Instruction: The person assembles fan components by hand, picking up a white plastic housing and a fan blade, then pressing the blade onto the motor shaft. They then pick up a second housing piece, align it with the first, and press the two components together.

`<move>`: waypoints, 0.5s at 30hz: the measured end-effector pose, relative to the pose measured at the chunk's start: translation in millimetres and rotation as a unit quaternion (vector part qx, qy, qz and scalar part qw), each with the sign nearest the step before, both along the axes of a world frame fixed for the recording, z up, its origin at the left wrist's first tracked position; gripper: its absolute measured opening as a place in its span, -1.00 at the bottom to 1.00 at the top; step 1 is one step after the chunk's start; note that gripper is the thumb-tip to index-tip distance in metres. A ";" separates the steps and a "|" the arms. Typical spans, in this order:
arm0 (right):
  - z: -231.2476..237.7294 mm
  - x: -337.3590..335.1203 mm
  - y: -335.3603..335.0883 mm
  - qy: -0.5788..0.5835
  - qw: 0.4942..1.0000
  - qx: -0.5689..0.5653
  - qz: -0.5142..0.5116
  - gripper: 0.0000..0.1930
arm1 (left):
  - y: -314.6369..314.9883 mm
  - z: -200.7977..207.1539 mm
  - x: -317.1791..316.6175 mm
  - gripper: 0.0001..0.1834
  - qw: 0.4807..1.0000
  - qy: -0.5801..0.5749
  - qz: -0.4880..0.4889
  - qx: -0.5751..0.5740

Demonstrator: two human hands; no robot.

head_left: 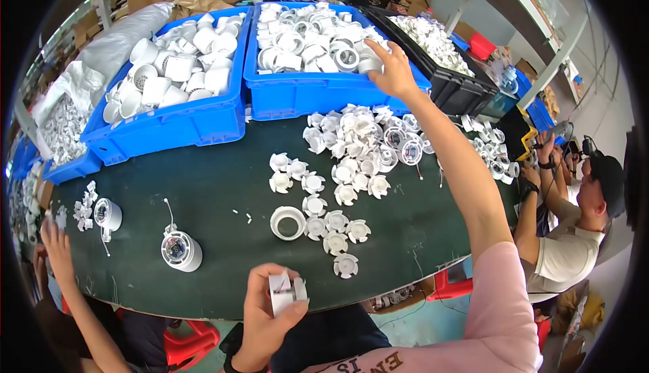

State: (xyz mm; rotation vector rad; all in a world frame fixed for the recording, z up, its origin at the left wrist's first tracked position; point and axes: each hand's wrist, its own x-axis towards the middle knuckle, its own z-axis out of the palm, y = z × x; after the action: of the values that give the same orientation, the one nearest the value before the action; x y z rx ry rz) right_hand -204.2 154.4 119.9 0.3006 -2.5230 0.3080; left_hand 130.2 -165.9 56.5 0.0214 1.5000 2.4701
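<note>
My left hand [265,322], low at the table's near edge, is closed around a small white plastic housing [282,293] with a slotted side. My right arm stretches far forward. My right hand [393,70] is over the front right corner of a blue bin [318,83] heaped with white plastic rings [346,59]. Its fingers are spread apart beside the nearest rings, and I see nothing gripped in them. On the green table between my hands lie many white petal-shaped parts [336,221] and a single white ring [288,223].
Another blue bin [203,121] of white cups stands left, a black crate [466,83] right. Two round white units with circuit boards [181,250] [108,215] sit left on the table. Another person's hand [58,246] is at the left edge; co-workers sit right and behind.
</note>
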 end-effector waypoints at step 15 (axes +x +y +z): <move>-36.3 149.7 -68.0 -0.360 0.805 -0.441 0.164 -0.54 | 14.4 -21.6 5.7 -0.42 0.998 -0.049 -0.039 -0.019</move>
State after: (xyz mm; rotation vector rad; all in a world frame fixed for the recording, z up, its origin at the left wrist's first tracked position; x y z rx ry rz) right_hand -54.5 86.4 83.7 0.2568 -2.6295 1.9752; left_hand 135.9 -151.5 34.9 -0.0459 1.4767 2.3466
